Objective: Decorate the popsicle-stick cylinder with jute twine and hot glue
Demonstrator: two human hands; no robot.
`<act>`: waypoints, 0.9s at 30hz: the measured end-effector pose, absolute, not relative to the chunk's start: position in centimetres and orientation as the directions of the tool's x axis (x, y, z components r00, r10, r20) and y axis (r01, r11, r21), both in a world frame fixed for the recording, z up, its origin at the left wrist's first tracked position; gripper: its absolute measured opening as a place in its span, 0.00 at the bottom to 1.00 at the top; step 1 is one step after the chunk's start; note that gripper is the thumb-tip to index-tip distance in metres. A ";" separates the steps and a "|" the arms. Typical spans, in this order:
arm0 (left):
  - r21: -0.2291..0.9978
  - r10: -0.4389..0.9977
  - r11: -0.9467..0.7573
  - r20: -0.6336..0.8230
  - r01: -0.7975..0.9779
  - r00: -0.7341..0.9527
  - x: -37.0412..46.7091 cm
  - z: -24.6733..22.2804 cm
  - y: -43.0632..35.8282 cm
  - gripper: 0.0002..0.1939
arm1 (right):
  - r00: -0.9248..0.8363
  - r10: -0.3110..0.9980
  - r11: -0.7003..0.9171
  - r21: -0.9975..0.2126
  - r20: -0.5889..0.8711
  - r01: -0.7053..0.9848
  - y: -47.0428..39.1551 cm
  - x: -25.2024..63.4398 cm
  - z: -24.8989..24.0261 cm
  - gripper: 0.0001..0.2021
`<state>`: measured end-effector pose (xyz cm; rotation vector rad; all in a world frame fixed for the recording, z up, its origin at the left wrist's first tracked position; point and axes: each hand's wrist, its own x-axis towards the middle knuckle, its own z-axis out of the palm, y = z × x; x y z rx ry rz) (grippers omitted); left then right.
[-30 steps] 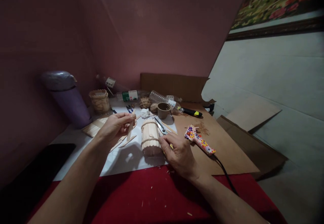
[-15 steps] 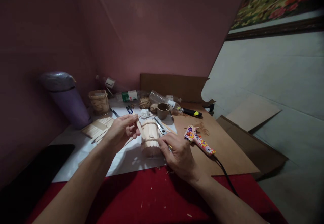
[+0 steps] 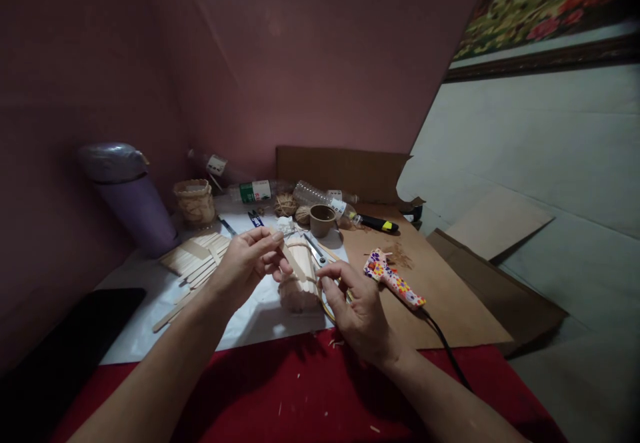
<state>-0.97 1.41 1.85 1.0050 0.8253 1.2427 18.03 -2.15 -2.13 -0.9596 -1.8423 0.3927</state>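
My left hand [image 3: 255, 259] is closed, pinching a flat wooden craft stick [image 3: 291, 257] that slants down to the right. Behind and below the stick lies a small barrel-shaped holder [image 3: 300, 283] covered in craft sticks, with a band of twine around it. My right hand [image 3: 356, 306] is curled just right of the holder, thumb and index fingertips close together; whether anything is between them is too small to make out. Scissors [image 3: 320, 255] lie partly hidden behind the holder. Farther right rests a flower-patterned glue gun [image 3: 395, 279].
Loose craft sticks [image 3: 200, 259] lie at left on white paper [image 3: 125, 336]. Behind are a stick-covered cup [image 3: 195, 203], plastic bottles [image 3: 255, 191], twine balls [image 3: 285, 204], a brown pot [image 3: 323, 220] and a utility knife [image 3: 380, 223]. Cardboard [image 3: 450, 316] covers the right side; a purple tumbler [image 3: 135, 209] stands left.
My left hand has moved slightly right with the craft stick, which now crosses in front of the holder. My right hand's fingers have lifted and shifted a little away from the holder's side.
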 end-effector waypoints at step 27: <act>0.915 0.984 -0.165 0.177 -0.369 0.000 -1.1 2.2 1.4 0.15 | -0.169 0.921 0.266 -0.249 0.352 0.931 -0.1 20.4 -1.0 0.09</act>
